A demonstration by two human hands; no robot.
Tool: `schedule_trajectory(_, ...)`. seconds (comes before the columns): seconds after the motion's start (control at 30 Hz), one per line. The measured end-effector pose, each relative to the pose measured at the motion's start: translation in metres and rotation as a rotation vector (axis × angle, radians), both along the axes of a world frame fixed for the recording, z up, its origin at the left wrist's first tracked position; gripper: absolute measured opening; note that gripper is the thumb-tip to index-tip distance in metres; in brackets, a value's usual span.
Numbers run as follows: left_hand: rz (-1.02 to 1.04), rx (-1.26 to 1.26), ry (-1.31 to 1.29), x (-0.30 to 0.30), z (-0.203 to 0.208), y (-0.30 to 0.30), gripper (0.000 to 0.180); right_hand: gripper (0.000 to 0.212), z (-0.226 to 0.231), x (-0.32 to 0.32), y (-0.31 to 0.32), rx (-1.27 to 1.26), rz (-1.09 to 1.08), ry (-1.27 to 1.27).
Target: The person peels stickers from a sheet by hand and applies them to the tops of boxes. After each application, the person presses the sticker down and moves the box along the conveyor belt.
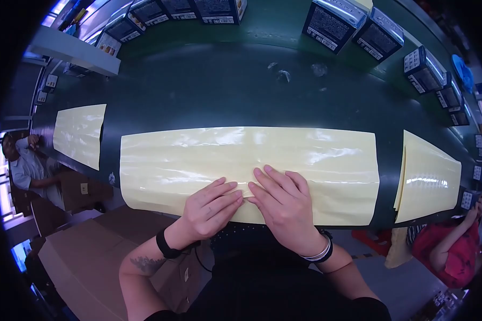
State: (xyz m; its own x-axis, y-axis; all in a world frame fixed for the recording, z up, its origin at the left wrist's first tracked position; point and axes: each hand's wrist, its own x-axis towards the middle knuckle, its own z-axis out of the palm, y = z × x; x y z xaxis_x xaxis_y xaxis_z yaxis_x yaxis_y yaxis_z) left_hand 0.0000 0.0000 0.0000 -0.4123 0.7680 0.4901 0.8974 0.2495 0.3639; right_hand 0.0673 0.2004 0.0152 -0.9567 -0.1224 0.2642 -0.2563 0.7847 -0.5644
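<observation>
A wide, glossy pale yellow sheet (171, 160) lies across the work surface in front of me. My left hand (211, 208) rests on its near middle part, with the fingers stretched out and pointing up and to the right. Beside it, my right hand (284, 206) lies on the same sheet, its fingers extended and slightly apart. The two hands nearly meet at the thumbs and fingertips. Whether a small bit of the sheet is caught between them there, I cannot tell. Creases and bright reflections run along the sheet.
Another yellow sheet (80, 134) lies to the left, and stacked yellow sheets (431, 176) lie to the right on the dark green table (198, 85). Crumpled clear plastic bits (284, 76) and dark blue boxes (334, 24) are farther back. Brown cardboard (96, 262) stands at lower left; people sit either side.
</observation>
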Motion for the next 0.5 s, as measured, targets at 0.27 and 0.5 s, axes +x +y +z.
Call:
schedule_trajectory(0.27, 0.076, 0.021, -0.174, 0.009, 0.01, 0.011, 0.019, 0.027, 0.004, 0.001, 0.005, 0.034, -0.01, 0.005)
schedule_trajectory(0.5, -0.033, -0.234, -0.846, -0.024, 0.071, 0.017, 0.014, 0.046, 0.007, 0.008, 0.014, -0.037, 0.01, -0.064)
